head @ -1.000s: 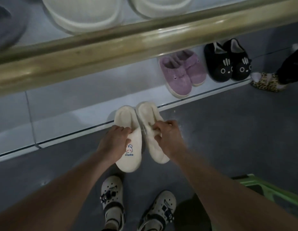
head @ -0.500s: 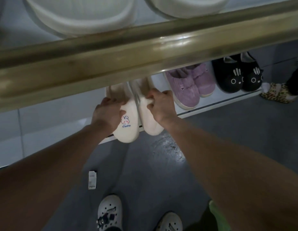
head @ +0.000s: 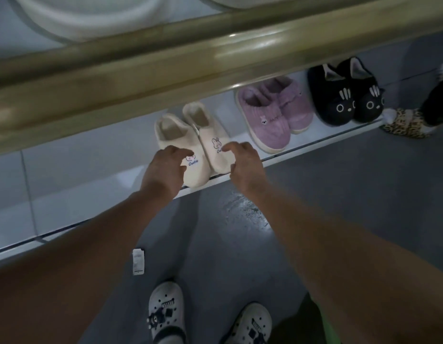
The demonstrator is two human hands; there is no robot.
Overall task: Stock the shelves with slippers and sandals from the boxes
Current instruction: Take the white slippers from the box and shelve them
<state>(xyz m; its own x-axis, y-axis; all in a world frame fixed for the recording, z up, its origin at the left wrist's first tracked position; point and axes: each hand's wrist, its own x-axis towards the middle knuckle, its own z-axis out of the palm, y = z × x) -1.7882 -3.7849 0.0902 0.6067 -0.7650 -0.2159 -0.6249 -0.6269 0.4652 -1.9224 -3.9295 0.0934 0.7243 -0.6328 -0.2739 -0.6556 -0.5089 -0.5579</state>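
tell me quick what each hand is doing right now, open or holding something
Left hand: open, fingers resting on the left cream slipper.
Right hand: fingers curved at the right cream slipper, grip cannot be told.
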